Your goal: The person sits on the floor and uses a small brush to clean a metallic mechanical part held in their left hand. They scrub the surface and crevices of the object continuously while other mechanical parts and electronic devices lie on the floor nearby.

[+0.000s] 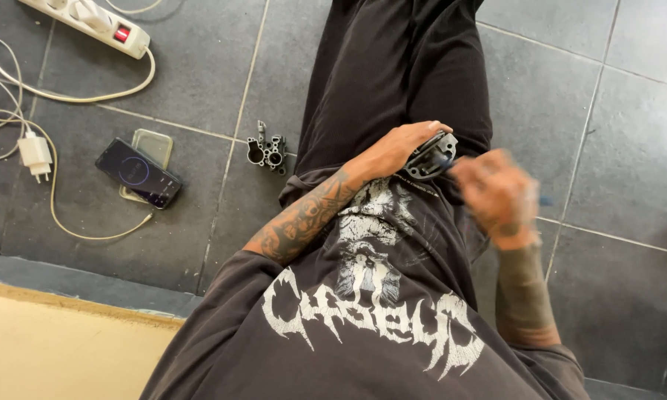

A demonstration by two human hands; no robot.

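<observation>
- On the grey tiled floor [200,81] I see a small grey cast-metal body with round bores [267,152], lying untouched, well apart from the hands.
- My left hand [404,146] is clamped on a dark grey metal housing part [431,155] over the lap; work on it looks under way, not finished.
- My right hand [498,196] is blurred; I cannot tell its grip, though something thin and dark pokes out.

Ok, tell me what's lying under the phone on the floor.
Under the dark phone lies a second flat device or case with a pale, clear-edged back, sticking out at the top right. A white cable runs to them. The covered part stays hidden.
</observation>
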